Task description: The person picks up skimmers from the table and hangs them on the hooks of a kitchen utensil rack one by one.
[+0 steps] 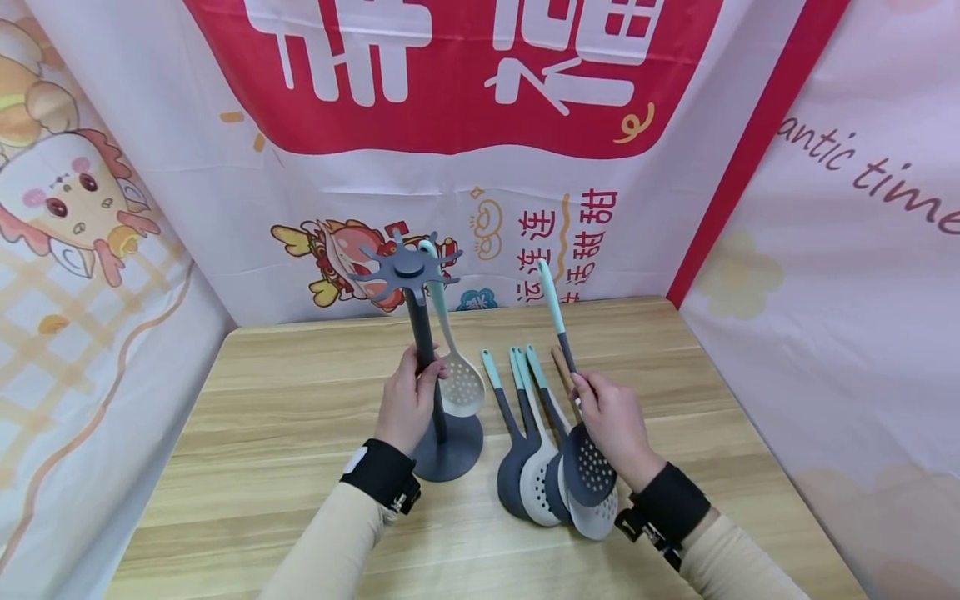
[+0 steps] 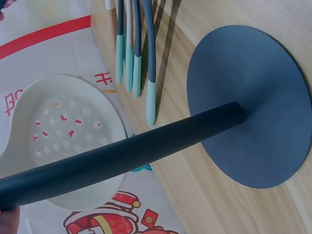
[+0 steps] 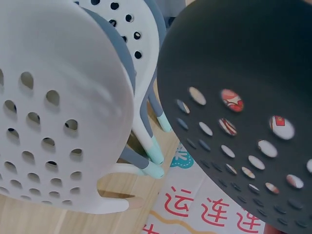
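My left hand [image 1: 408, 400] grips the pole of a dark grey utensil stand [image 1: 422, 329], with a round base and a hooked crown on top. A white perforated skimmer [image 1: 462, 387] with a mint handle hangs from a hook just right of the pole; the left wrist view shows its holed bowl [image 2: 73, 107] behind the pole. In my right hand [image 1: 615, 425] is a dark perforated skimmer [image 1: 588, 462], held by its shaft, mint handle end up. Its bowl [image 3: 229, 53] fills the right of the right wrist view, beside a white skimmer [image 3: 87, 112] from the row.
Several utensils lie side by side right of the stand's base [image 1: 457, 454], handles toward the back: a dark ladle [image 1: 512, 483], a white holed spoon [image 1: 536, 483], and others partly overlapped. Printed cloth [image 1: 375, 175] hangs behind the wooden table [image 1: 285, 467] and at both sides.
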A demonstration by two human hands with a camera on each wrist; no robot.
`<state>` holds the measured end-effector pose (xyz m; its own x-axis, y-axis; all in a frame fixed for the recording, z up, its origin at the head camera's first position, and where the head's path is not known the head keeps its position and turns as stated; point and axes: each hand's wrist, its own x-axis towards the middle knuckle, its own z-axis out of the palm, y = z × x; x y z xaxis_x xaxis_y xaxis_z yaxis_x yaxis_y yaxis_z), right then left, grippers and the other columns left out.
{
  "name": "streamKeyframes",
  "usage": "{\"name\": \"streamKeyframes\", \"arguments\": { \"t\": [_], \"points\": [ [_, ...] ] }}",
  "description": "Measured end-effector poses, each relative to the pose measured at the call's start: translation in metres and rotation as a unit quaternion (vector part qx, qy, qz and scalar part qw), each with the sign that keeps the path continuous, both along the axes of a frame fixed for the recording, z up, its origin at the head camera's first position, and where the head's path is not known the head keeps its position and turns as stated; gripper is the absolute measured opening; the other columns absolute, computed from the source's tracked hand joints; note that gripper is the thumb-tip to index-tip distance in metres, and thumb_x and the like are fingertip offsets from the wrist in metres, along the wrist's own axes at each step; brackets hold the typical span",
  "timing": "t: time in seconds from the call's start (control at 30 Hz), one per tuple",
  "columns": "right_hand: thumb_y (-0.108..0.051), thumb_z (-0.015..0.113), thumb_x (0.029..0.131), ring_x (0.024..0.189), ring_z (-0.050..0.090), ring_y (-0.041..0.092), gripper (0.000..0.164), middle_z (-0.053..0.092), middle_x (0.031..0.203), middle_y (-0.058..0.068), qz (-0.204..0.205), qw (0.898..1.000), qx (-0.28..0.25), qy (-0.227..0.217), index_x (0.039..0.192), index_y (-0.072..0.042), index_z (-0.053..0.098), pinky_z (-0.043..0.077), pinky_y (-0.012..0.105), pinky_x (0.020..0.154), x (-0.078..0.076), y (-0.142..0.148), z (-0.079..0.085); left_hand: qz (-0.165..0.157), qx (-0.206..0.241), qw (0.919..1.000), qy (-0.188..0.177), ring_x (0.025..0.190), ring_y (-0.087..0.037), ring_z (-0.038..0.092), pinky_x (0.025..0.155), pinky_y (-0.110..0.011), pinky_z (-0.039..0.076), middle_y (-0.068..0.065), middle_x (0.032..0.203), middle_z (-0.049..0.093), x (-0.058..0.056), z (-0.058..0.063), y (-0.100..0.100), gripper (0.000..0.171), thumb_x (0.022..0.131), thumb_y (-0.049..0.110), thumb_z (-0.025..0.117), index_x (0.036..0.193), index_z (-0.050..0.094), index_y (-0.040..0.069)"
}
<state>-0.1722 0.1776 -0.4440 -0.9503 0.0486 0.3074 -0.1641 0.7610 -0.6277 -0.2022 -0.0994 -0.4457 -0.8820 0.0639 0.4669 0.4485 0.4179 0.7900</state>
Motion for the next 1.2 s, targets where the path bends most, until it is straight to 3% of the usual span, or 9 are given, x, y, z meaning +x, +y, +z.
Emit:
{"name": "streamKeyframes", "arguments": {
  "t": [0.37,0.7,1.2],
  "points": [
    [-0.017,0.055,0.103,0.053,0.046,0.011,0.023,0.072,0.081,0.01,0.008,1.0,-0.009,0.021,0.1,0.0,0.071,0.036,0.022,0.047,0.0,-0.006,-0.001,0.002,0.007,0.9999,-0.013,0.093,-0.027,0.069,0.092,-0.046,0.057,-0.016,0.1,0.066,0.001,-0.003,0.0,0.03,0.104,0.018,0.048,0.129,0.049,0.001],
    [-0.017,0.056,0.102,0.062,0.055,0.012,0.02,0.072,0.083,0.007,0.012,1.0,-0.004,0.022,0.1,-0.002,0.069,0.045,0.022,0.054,0.0,-0.01,-0.001,0.003,0.008,0.9999,-0.015,0.093,-0.027,0.068,0.092,-0.046,0.057,-0.016,0.1,0.066,0.001,-0.003,-0.001,0.03,0.105,0.019,0.048,0.129,0.048,0.001],
    [-0.013,0.058,0.101,0.071,0.066,0.017,0.017,0.074,0.087,0.011,0.03,0.998,-0.025,0.05,0.105,0.001,0.068,0.053,0.027,0.059,0.003,-0.016,0.004,-0.003,0.009,0.9997,0.021,0.089,-0.027,0.069,0.084,-0.046,0.059,-0.018,0.097,0.067,-0.002,-0.005,0.0,0.026,0.104,0.014,0.049,0.124,0.049,-0.003]
  ]
}}
